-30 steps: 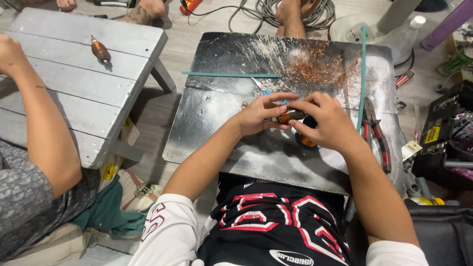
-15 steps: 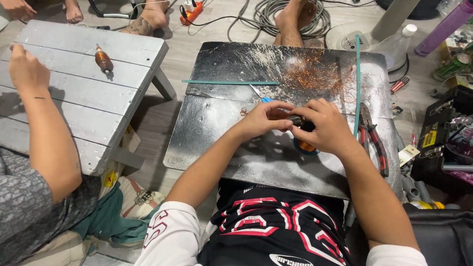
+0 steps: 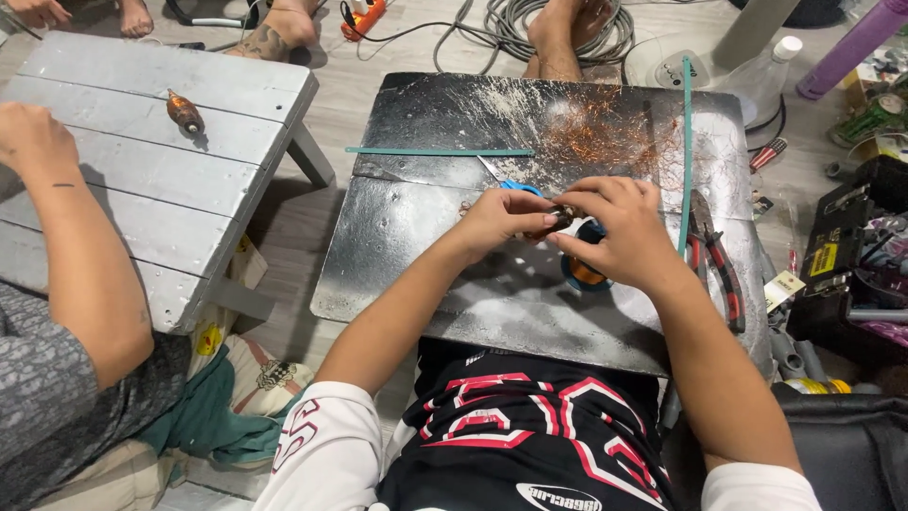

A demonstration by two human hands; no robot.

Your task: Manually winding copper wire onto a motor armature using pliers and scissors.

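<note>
Head view only, so everything gets read from above. A small dark wound part (image 3: 560, 220), looks like a little motor rotor, is pinched between both hands over the middle of the dark metal bench (image 3: 426, 255), lifted just off the surface. The left hand (image 3: 501, 220) is clenched on it from the left with fingertips and thumb, and the right hand (image 3: 619, 232) is clenched on it from the right, fingers curled over the top. It's probably held up close like that so the fine wire can be picked at with both grips.

Blue-handled scissors (image 3: 506, 180) are lying just behind the left hand, partly hidden. A blue ring-shaped thing with an orange centre (image 3: 586, 274) is parked under the right hand, touching the bench. Loose copper wire fuzz (image 3: 605, 132) is spread over the far part of the bench, well apart from the hands. Red-handled pliers (image 3: 714, 265) are laid just right of the right wrist, within easy reach. Two thin green strips (image 3: 440, 150) are lying across the bench, one crosswise, one along the right side.

Off to the left, a grey wooden bench (image 3: 189, 104) is seen with another rotor (image 3: 185, 112) lying on it, and another person's arm (image 3: 76, 246) is rested there.
</note>
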